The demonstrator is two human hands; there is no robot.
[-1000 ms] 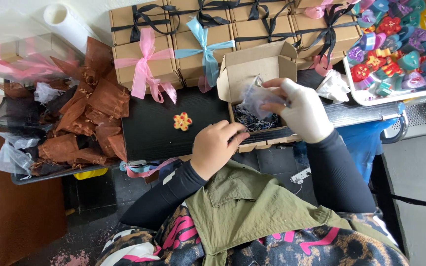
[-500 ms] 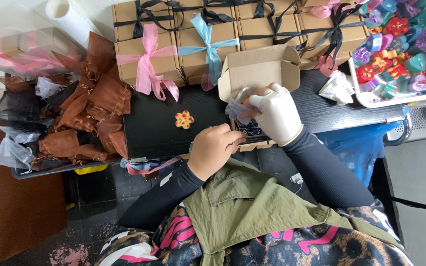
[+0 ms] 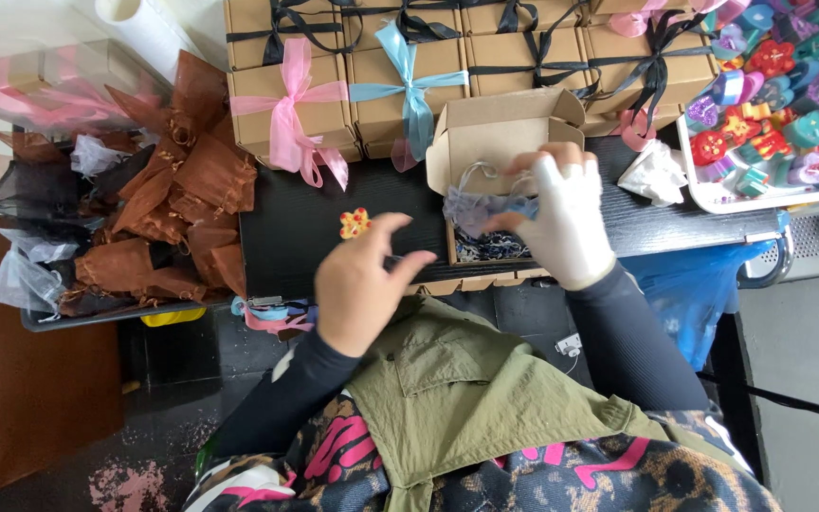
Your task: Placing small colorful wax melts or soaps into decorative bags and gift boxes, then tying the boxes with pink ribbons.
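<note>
Far left, brown organza bags (image 3: 177,204) heaped in a tray. On the black counter (image 3: 291,232) I see a small orange-yellow flower piece (image 3: 354,224), lying alone. My left hand (image 3: 360,289) hovers just below it, fingers (image 3: 400,226) spread, holding nothing. Next right, the open kraft box (image 3: 500,142) with dark filler inside. My right hand (image 3: 566,223), in a white glove, is over the box, fingers pinching a grey mesh pouch (image 3: 476,207) at its mouth. Behind sit ribboned gift boxes (image 3: 409,66). Far right, a white tray (image 3: 713,197) of coloured soaps.
</note>
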